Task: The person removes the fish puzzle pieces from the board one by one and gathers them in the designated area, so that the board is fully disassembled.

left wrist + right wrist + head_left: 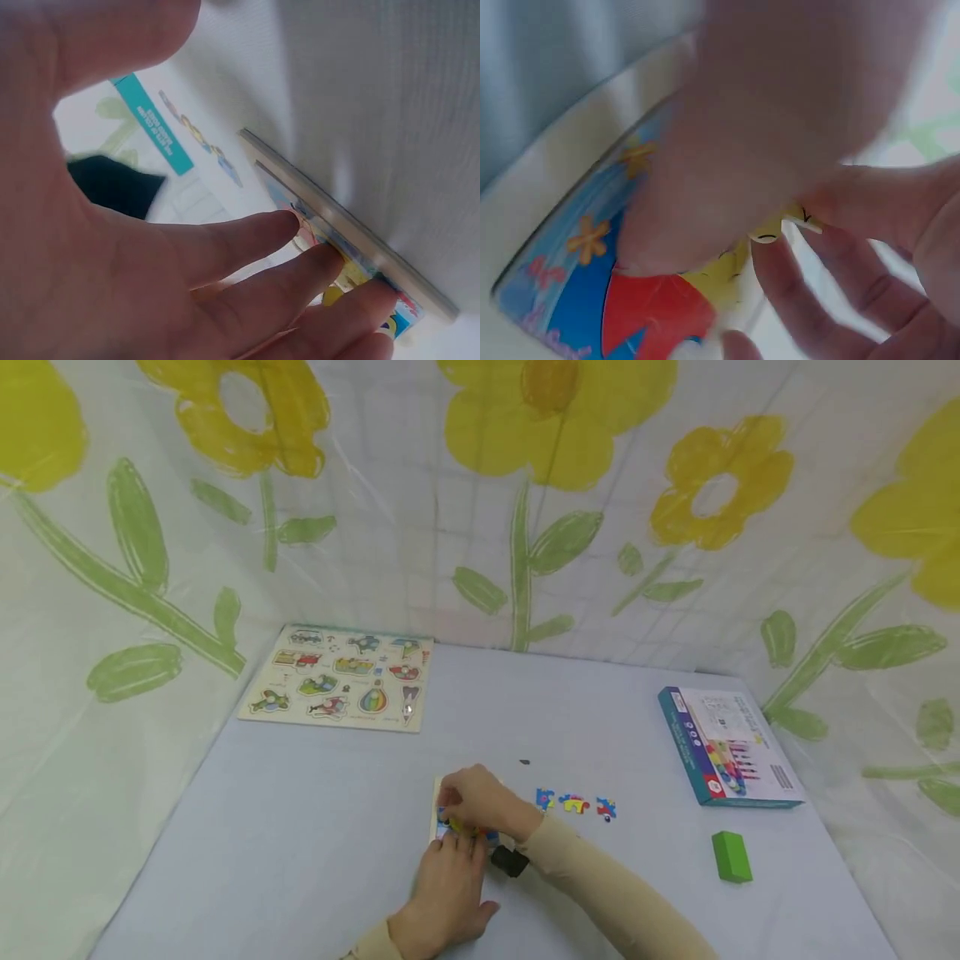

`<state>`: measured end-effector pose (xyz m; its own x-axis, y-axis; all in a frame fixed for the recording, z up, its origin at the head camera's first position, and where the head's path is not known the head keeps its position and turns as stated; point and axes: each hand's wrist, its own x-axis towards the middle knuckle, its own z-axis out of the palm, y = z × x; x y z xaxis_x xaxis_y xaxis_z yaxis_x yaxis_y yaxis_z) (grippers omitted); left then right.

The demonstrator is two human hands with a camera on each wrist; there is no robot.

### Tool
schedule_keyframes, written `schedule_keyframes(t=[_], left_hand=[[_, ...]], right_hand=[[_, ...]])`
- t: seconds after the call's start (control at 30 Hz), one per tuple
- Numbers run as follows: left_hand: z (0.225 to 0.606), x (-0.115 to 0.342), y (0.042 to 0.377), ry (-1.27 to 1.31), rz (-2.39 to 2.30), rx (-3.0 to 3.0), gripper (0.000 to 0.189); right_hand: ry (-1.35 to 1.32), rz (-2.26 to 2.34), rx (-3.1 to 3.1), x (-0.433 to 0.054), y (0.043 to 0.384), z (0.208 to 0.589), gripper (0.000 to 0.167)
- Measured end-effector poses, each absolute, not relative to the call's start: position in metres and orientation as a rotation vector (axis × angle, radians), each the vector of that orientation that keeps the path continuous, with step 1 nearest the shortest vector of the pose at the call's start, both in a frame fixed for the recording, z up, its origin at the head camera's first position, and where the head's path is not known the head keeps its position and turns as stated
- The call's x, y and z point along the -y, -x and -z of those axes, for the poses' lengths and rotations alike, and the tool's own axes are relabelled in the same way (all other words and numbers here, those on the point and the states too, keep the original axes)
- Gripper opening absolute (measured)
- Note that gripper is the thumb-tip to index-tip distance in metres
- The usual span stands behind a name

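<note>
A small wooden jigsaw board (436,787) with a blue sea picture lies at the table's middle front, mostly covered by both hands. My left hand (450,881) rests its extended fingers on the picture along the near side. In the left wrist view those fingers lie across the picture beside the pale wooden rim (345,217). Over the far side of the board, my right hand (480,797) has curled fingers and pinches a yellow puzzle piece (765,231), partly hidden by the blurred thumb. A red patch (656,307) of picture shows below that thumb.
Three loose jigsaw pieces (574,804) lie right of the board. A small dark scrap (524,762) is beyond them. At right are a teal-edged box (731,747) and a green block (732,857). A wooden vehicle puzzle (337,681) lies at back left, before a flowered curtain (405,552).
</note>
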<state>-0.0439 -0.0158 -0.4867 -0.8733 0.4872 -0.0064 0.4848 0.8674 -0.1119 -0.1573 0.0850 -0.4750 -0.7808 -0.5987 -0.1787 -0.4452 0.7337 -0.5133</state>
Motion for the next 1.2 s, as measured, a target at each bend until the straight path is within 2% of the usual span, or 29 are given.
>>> schedule_keyframes(t=[0.07, 0.13, 0.27, 0.37, 0.53, 0.7, 0.9, 1.2], left_hand=[[0.488, 0.016, 0.043, 0.796, -0.188, 2.989, 0.086], [0.488, 0.016, 0.043, 0.799, -0.186, 2.98, 0.087], [0.486, 0.015, 0.044, 0.78, -0.112, 3.014, 0.091], [0.484, 0.014, 0.045, 0.778, -0.044, 3.052, 0.09], [0.482, 0.013, 0.047, 0.783, -0.008, 3.09, 0.09], [0.48, 0.016, 0.05, 0.777, -0.015, 3.142, 0.09], [0.479, 0.019, 0.05, 0.785, -0.019, 3.151, 0.089], [0.48, 0.02, 0.048, 0.803, 0.023, 3.116, 0.087]], right_hand=[[0.915, 0.518, -2.682, -0.085, 0.152, 0.475, 0.005], [0.896, 0.465, -2.732, -0.086, 0.151, 0.476, 0.003], [0.553, 0.787, -2.599, -0.098, 0.167, 0.47, 0.01], [0.44, 0.921, -2.52, -0.113, 0.18, 0.464, 0.016], [0.528, 0.934, -2.559, -0.158, 0.181, 0.445, 0.019], [0.435, 0.946, -2.574, -0.219, 0.17, 0.427, 0.014], [0.409, 0.908, -2.484, -0.249, 0.15, 0.446, 0.009], [0.43, 0.817, -2.565, -0.233, 0.137, 0.475, 0.009]])
